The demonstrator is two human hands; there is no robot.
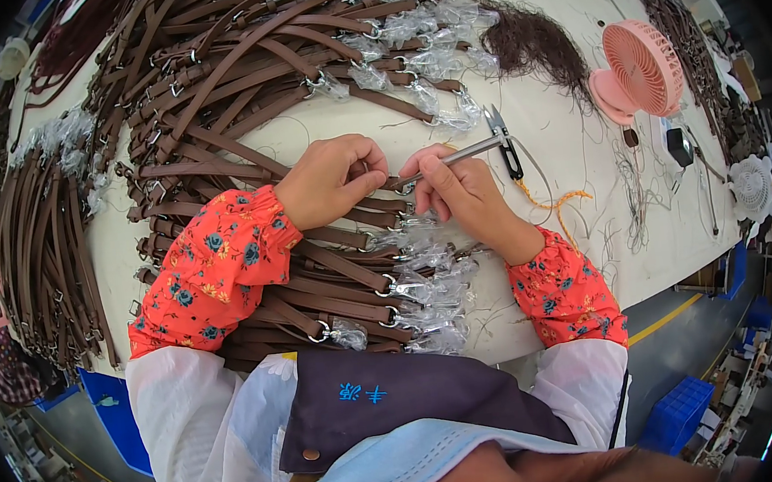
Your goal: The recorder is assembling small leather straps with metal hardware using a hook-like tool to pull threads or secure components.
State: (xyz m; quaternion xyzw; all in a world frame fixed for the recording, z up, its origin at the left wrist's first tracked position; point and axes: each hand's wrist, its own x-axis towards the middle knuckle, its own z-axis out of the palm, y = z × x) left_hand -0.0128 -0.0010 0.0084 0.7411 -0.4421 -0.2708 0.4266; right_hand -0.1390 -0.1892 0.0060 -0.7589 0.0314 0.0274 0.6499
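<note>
My left hand [332, 183] is closed, thumb and fingers pinched at the end of a brown strap [390, 185]; most of that grip is hidden. Close beside it, my right hand [467, 194] grips a slim grey metal tool [475, 150], whose one end points at the strap end between my hands. Beneath both hands lie many brown straps [246, 135] with silver buckles and rings, their metal ends wrapped in clear plastic [436, 278]. Thread snips [510, 156] with dark handles lie just beyond my right hand, beside an orange cord [554, 201].
A pink desk fan [639, 72] stands at the right, near a heap of dark loose threads [534, 45]. Another bundle of straps [47, 246] hangs over the table's left side. Loose thread ends litter the white tabletop [583, 259]. A blue crate [677, 413] sits on the floor.
</note>
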